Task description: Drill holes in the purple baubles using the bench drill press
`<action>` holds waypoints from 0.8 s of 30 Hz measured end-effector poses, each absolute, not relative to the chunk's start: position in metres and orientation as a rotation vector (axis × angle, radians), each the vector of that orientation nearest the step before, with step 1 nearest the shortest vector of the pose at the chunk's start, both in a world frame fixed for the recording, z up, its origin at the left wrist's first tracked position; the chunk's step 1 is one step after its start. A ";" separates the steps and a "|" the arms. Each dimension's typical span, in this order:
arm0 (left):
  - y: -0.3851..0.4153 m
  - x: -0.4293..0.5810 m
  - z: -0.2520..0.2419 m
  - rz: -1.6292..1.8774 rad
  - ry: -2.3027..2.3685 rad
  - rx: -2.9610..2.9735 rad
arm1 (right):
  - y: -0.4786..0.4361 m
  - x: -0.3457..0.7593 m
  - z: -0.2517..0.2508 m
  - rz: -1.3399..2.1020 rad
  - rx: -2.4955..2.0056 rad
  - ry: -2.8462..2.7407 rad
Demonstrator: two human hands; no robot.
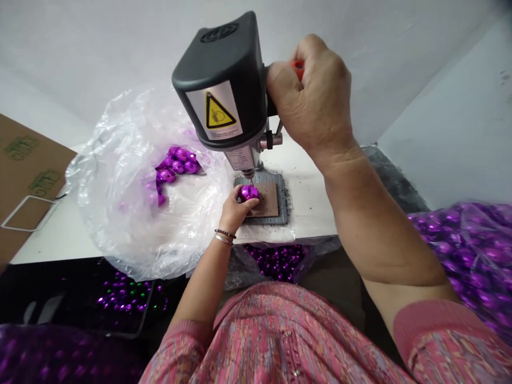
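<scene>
A small bench drill press [224, 88] with a black head and a yellow warning label stands on a white table [308, 202]. My left hand [238, 208] pinches a shiny purple ball [248, 192] on the brown pad of the grey base plate [280, 205], right under the drill bit. My right hand [316, 101] is closed around the press's red-tipped feed lever [298, 66] at the machine's right side.
A clear plastic bag [132, 213] with several purple balls [176, 162] lies left of the press. A brown cardboard box [24, 176] sits at far left. More purple balls fill a bag [472, 250] at right and bins [124, 296] below the table edge.
</scene>
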State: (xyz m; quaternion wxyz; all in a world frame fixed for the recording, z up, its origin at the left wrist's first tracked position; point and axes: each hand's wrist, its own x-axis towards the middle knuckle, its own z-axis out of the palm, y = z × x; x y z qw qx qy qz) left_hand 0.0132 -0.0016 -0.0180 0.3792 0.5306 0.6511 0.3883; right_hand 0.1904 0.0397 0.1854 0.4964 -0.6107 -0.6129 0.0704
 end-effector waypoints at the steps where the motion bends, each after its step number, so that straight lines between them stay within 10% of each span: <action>1: -0.002 0.014 -0.018 0.969 1.687 1.401 | 0.040 0.190 0.185 0.176 -1.485 -1.485; 24: -0.007 0.036 -0.023 0.989 1.676 1.586 | 0.027 0.192 0.176 0.205 -1.355 -1.479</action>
